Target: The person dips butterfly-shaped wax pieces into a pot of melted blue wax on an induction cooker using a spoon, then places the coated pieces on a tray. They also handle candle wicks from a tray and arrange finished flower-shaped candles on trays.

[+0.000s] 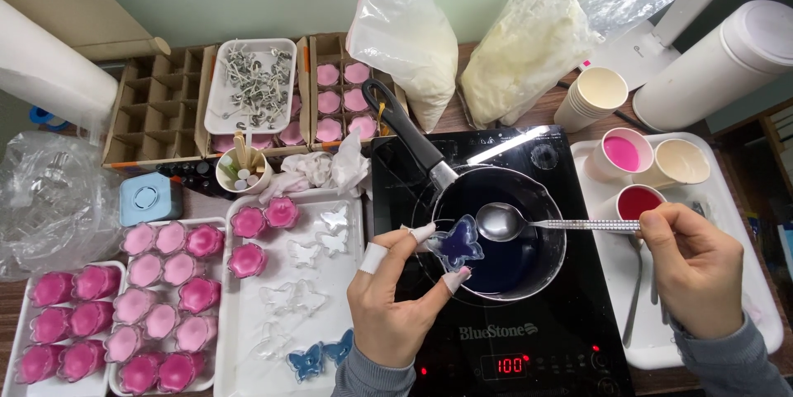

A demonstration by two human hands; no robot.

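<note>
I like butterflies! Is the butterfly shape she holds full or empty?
Full. The butterfly mould in the left hand holds dark blue liquid, over the pot.

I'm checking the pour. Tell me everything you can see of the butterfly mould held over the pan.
The butterfly mould is small, clear plastic by its look, butterfly-shaped, and filled with dark blue-purple liquid. The left hand pinches it by its edges at the fingertips, roughly level, above the dark pan on the black cooktop. The spoon in the right hand hovers just beside it.
</note>
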